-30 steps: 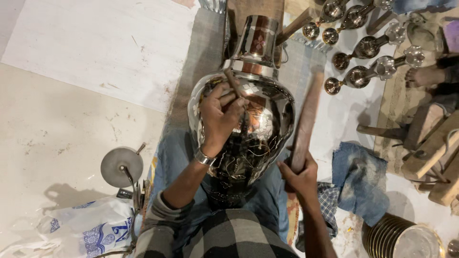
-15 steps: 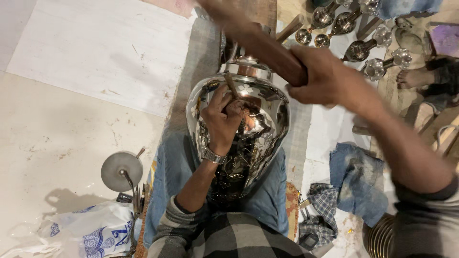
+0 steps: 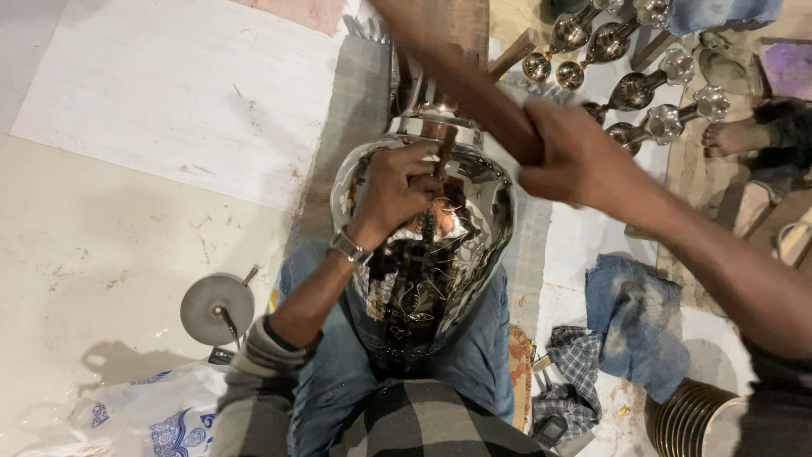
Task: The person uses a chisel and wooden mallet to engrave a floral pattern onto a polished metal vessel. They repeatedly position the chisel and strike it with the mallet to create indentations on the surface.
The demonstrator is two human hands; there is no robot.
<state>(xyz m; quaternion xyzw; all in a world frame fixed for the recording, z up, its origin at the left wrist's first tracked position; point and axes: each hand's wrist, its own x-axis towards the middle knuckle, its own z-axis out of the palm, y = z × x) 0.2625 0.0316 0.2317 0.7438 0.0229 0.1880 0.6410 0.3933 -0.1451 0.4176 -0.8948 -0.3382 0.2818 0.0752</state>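
Observation:
A large shiny metal pot [image 3: 423, 279] with engraved patterns rests between my knees, its neck pointing away from me. My left hand [image 3: 393, 190] lies on the pot's shoulder and is closed around a small chisel [image 3: 443, 151] held against the metal. My right hand [image 3: 575, 156] grips a long wooden mallet [image 3: 461, 72], raised above the pot's neck and blurred by motion. My right forearm crosses the right side of the view.
Several polished metal lamps [image 3: 630, 89] lie in rows at the top right, near another person's bare foot [image 3: 736, 135]. Blue and checked cloths [image 3: 634, 326] lie to the right, stacked metal rims [image 3: 698, 419] at bottom right. A round metal disc [image 3: 217, 307] and a plastic bag [image 3: 152, 415] sit left.
My right hand lifted the wooden mallet from beside the pot up over its neck and is swinging it. My left hand stays on the chisel against the pot.

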